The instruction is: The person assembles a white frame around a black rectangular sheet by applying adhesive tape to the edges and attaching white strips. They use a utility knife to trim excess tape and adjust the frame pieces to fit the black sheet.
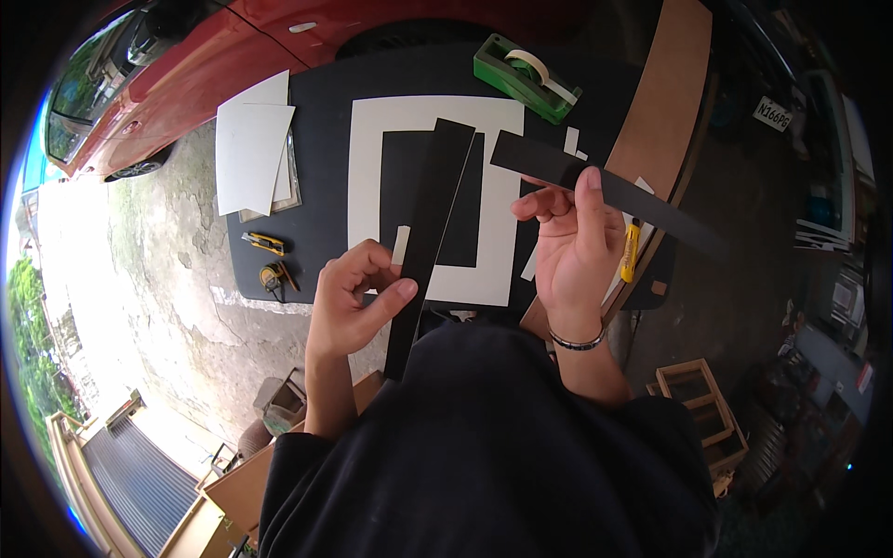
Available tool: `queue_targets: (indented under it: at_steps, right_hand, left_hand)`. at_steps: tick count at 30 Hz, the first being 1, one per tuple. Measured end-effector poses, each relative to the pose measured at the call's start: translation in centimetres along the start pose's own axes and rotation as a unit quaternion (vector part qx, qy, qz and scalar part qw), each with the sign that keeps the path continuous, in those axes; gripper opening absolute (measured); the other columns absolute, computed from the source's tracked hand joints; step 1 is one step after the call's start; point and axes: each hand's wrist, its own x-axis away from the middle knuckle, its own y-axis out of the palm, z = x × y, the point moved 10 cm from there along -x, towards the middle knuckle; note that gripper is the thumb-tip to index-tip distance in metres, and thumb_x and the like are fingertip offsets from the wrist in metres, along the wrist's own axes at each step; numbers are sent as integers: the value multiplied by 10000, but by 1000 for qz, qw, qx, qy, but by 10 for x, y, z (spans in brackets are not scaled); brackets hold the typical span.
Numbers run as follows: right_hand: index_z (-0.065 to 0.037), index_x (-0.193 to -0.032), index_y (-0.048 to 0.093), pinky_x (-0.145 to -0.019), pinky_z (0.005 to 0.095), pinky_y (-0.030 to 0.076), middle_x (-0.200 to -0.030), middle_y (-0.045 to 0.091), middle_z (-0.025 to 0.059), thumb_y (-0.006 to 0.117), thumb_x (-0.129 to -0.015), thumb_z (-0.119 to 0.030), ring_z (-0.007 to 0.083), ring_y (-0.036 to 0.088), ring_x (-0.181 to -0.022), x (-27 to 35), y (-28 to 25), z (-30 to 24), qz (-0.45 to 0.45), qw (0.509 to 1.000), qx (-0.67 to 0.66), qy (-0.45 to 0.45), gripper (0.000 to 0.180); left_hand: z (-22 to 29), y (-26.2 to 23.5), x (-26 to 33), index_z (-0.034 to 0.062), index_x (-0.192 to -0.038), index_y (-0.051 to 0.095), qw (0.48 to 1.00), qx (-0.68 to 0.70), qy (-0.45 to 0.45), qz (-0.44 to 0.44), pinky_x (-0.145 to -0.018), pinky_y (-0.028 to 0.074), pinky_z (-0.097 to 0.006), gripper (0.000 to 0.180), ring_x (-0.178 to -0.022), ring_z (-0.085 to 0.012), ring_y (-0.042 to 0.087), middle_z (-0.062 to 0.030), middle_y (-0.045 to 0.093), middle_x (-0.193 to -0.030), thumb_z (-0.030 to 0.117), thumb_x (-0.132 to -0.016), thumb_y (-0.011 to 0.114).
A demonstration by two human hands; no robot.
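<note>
My left hand [346,302] is closed on a long black strip [445,186], thumb on top, which slants up across the white rectangular frame [366,177] on the table. A short cream piece of tape [401,246] shows at that strip's left edge, by my fingers. Between thumb and fingers my right hand [572,256] grips a second black strip [642,200], raised over the table's right side; its far right end is blurred. The two strips are apart, their upper ends close together. Under my right hand, narrow white pieces [530,267] are partly hidden.
A green tape dispenser [512,79] stands at the dark table's [321,177] back. White sheets [253,153], a yellow cutter [264,244] and a tape measure [273,277] lie left. A brown board [656,88] and another yellow cutter [631,251] are right. A red car [242,46] stands behind.
</note>
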Motion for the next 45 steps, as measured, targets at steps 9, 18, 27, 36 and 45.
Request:
queue_targets:
  at_steps: [9, 18, 27, 36, 45]
  right_hand:
    - [11, -841, 735, -708, 368, 606, -965, 758, 262, 512, -1092, -355, 282, 762, -723, 4, 12, -11, -38, 998, 29, -30, 496]
    - [7, -829, 734, -715, 372, 612, -965, 753, 273, 517, -1090, -352, 281, 762, -719, 4, 12, -10, -51, 998, 30, -35, 494]
    - [12, -800, 695, -719, 350, 588, -812, 750, 243, 495, -1101, -354, 310, 774, -842, 1, 11, -8, -39, 999, 19, -11, 515]
    - [9, -801, 689, -736, 361, 593, -842, 753, 253, 486, -1104, -346, 303, 775, -824, 0, 11, -10, -44, 999, 8, -15, 509]
    - [11, -797, 690, -726, 350, 594, -858, 752, 263, 494, -1101, -346, 301, 776, -807, -1, 9, -10, -43, 999, 0, -20, 509]
  left_hand:
    - [16, 9, 1, 26, -838, 557, 999, -44, 29, 3, -560, 409, -206, 208, -596, -26, 550, 18, 586, -684, 2, -863, 762]
    - [18, 6, 4, 24, -837, 559, 998, -50, 35, 7, -541, 376, -200, 209, -591, -14, 518, 22, 582, -683, 0, -863, 765]
    - [23, 9, 3, 25, -837, 566, 997, -59, 40, 11, -544, 372, -196, 202, -593, -10, 516, 27, 579, -681, -3, -866, 764]
    - [23, 12, 2, 24, -848, 578, 997, -68, 28, 11, -554, 395, -194, 197, -597, -13, 543, 22, 582, -668, 3, -860, 774]
    - [24, 14, 1, 27, -838, 575, 997, -66, 30, 18, -554, 394, -189, 202, -594, -15, 554, 23, 587, -674, 2, -855, 775]
